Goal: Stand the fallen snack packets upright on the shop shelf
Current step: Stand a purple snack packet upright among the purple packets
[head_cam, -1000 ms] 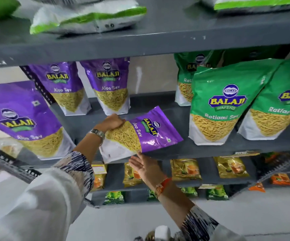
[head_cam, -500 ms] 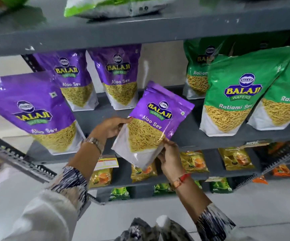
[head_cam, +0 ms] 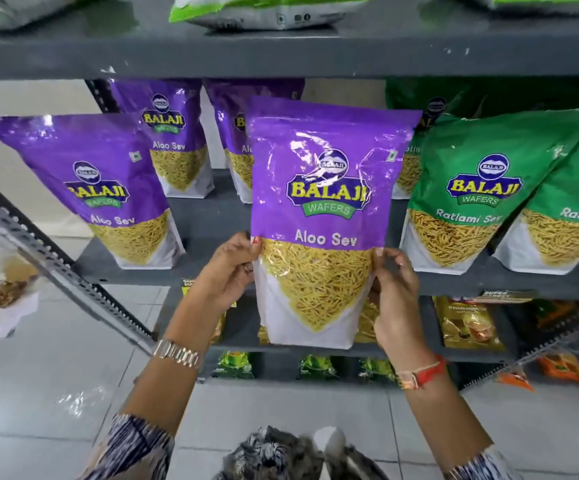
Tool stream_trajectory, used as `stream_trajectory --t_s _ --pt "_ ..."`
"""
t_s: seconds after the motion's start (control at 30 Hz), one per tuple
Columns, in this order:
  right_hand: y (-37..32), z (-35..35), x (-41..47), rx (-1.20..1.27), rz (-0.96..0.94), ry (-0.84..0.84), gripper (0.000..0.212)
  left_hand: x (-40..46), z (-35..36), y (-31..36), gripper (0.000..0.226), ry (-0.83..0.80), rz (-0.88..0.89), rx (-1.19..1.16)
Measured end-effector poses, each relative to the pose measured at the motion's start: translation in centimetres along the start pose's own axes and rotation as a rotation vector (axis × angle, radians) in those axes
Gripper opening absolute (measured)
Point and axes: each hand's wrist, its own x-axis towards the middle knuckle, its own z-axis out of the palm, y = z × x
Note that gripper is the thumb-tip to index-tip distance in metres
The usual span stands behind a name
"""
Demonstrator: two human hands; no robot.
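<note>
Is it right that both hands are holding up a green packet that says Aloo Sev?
Not quite. In the head view the left hand and right hand do hold a shiny plastic packet marked Aloo Sev, but it is purple. The green plastic packets stand on the shelf and read Ratlami Sev.

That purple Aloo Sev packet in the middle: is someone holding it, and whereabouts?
Yes. Both hands hold the purple Aloo Sev packet upright by its side edges, low down: the left hand on its left edge, the right hand on its right.
</note>
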Motion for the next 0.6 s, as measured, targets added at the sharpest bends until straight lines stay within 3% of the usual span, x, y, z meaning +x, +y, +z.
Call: stream_trajectory --t_s 0.2,0.6 --pt "-0.8 -1.1 -1.3 0.025 -0.013 -0.126 0.012 -3.3 1.6 -0.4 0.018 0.082 0.158 -0.013" --pt "3.0 5.0 3.4 -0.059 -0.040 -0.222 0.011 0.5 -2.2 -0.4 0.014 0.483 0.291 0.176"
